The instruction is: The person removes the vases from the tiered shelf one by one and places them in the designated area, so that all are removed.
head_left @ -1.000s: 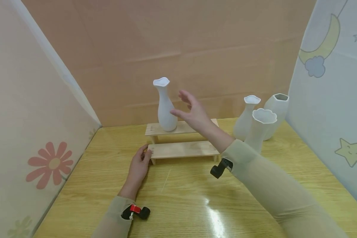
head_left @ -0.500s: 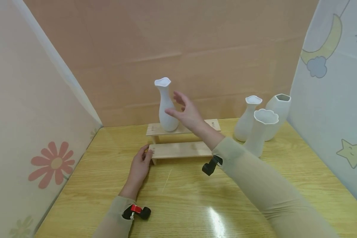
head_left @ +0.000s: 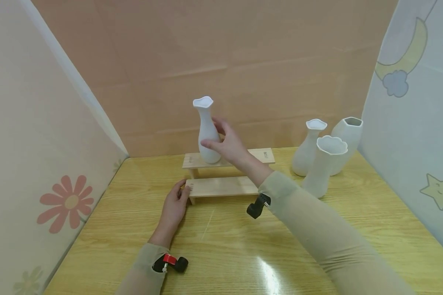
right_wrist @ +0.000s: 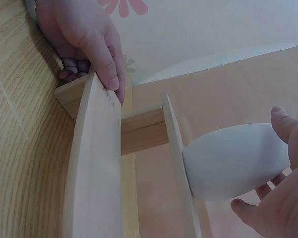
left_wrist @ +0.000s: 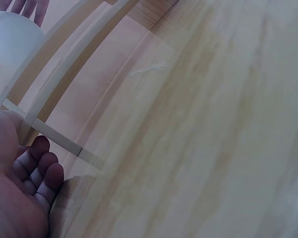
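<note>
My left hand (head_left: 174, 205) grips the left end of a two-step wooden stand (head_left: 221, 186); its thumb lies on the lower board, with the fingers curled at the end, as the right wrist view shows. On the upper board stands a white vase (head_left: 208, 135) with a wavy rim, upright. My right hand (head_left: 233, 149) has come round the vase's body from the right, thumb in front and fingers behind. In the right wrist view the vase (right_wrist: 228, 161) sits between the thumb and fingers of that hand (right_wrist: 288, 193); how firmly they press cannot be told.
At the right of the wooden table (head_left: 221, 246) stand a white vase with a flared wavy rim (head_left: 305, 153), one with a scalloped rim (head_left: 319, 174) and an angular one (head_left: 348, 133). A brown backdrop (head_left: 225, 49) and printed side panels (head_left: 398, 135) surround the table.
My right hand has moved left and closed round the vase on the upper board. My left hand keeps its hold on the stand. The vases stand where they were.
</note>
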`<state>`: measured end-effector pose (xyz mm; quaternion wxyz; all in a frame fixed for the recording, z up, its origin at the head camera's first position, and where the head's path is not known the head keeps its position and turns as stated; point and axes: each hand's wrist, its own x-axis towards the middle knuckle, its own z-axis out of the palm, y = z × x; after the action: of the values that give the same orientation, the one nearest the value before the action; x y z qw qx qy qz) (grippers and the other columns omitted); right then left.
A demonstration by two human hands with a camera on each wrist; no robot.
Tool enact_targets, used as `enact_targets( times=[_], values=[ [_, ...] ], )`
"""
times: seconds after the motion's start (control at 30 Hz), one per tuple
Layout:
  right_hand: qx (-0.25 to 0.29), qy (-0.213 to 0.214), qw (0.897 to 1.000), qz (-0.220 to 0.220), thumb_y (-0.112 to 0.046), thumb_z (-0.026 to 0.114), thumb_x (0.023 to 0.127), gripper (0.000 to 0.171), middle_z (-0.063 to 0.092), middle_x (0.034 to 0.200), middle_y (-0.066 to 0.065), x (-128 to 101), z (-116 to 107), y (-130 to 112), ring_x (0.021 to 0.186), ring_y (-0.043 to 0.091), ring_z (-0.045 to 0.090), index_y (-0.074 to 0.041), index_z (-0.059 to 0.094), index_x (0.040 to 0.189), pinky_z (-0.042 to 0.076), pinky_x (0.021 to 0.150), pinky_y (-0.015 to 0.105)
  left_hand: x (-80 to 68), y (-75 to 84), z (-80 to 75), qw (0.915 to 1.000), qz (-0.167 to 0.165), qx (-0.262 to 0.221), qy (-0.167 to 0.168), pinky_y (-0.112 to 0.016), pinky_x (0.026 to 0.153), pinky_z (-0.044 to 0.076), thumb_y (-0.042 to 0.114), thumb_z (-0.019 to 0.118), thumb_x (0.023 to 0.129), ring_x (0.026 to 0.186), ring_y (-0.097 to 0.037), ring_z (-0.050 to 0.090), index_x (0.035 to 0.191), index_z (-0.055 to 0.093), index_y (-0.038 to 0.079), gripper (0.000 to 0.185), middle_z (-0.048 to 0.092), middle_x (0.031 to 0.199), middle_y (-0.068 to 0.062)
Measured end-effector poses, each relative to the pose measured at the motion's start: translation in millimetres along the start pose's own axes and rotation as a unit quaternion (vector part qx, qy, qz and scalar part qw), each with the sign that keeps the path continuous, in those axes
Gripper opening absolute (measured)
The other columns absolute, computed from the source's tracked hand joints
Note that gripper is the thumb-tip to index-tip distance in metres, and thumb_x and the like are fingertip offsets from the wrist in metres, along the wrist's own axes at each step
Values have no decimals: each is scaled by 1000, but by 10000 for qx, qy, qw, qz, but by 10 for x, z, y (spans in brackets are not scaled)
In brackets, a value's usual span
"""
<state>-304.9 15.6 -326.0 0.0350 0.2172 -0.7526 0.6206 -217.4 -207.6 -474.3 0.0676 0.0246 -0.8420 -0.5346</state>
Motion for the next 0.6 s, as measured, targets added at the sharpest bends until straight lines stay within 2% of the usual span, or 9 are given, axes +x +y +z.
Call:
enact_targets(
  times=[0.27,0.6],
  values=[
    [-87,-132,9999,57,-23,82,88,87,46,148,3,-34,37,68,137,23,43,-23,31,157,40,106,54,2,-4,15,10000,46,4,-15,-31,60,42,43,49,107,69,-19,49,151,46,13,54,55,85,-7],
    [-356,49,9993,136,-20,82,88,85,45,150,5,-49,31,73,137,22,43,-20,32,156,39,107,52,27,-9,41,9999,103,46,1,-30,58,41,43,50,107,68,-20,47,150,48,13,53,53,85,-6]
  ],
)
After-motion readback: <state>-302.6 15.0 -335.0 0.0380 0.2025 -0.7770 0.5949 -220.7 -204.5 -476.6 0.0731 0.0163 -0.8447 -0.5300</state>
